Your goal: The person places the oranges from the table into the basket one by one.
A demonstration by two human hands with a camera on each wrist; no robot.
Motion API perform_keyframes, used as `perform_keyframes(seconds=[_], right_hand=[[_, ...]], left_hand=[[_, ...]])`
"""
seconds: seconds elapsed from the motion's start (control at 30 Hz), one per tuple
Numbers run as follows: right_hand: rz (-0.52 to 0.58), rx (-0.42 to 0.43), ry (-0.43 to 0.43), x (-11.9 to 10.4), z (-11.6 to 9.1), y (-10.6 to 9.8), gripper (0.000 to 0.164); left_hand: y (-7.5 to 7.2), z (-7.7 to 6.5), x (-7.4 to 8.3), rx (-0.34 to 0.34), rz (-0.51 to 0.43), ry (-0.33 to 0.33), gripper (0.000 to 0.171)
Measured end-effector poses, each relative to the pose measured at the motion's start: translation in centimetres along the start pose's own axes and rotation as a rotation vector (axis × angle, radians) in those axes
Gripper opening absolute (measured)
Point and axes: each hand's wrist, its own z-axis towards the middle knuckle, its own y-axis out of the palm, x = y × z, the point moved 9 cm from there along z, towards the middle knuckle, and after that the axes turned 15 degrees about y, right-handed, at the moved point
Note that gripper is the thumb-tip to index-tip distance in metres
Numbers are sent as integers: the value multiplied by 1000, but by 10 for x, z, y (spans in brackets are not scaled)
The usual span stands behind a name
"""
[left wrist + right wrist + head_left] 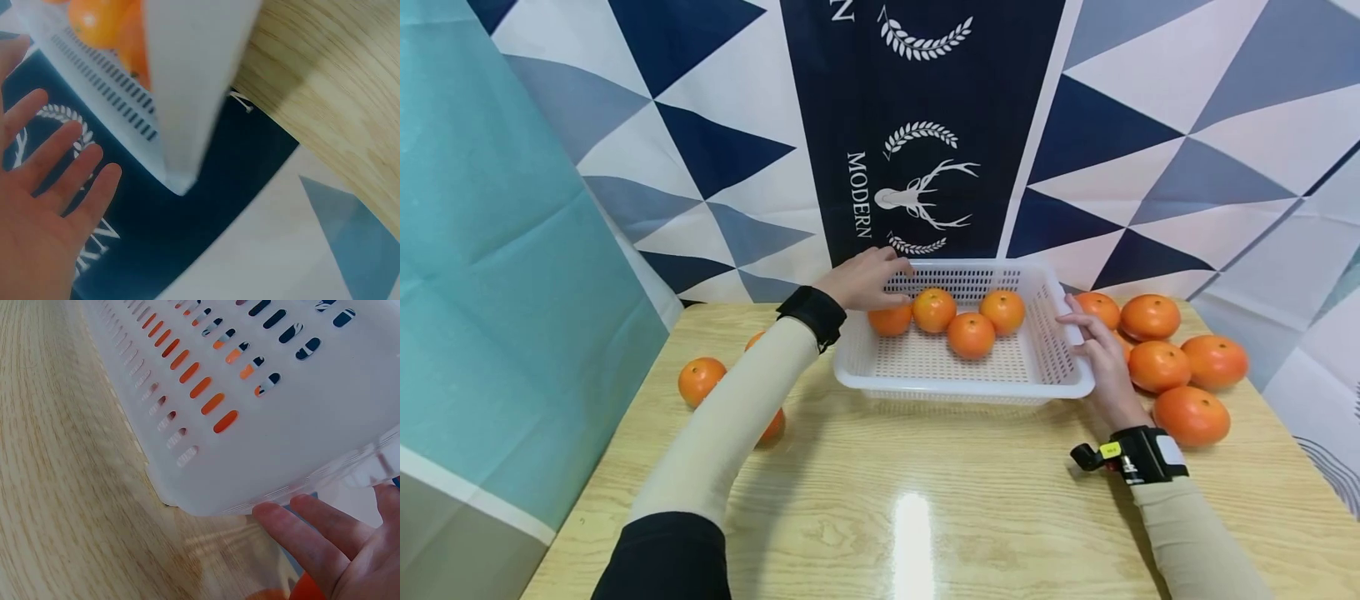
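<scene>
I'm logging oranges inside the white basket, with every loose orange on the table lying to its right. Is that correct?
Not quite: in the head view, loose oranges lie on the table to the left of the white basket as well as to its right. Oranges do sit inside it.

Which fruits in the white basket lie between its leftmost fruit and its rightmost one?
Two: the upper middle fruit and the lower middle fruit, as the head view shows.
</scene>
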Motion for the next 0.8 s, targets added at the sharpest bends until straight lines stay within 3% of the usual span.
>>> perform_keyframes(seconds=[0.27,0.57,0.8], right_hand=[[-6,-6,11,2,0,0,51],[3,-11,2,1,1,2,52],[-2,-4,8,1,1,0,52]], left_hand=[[-3,-20,-23,31,-10,-77,53],[-1,-51,-53,48,-19,-148,50],[7,-75,-75,46,-11,-190,54]])
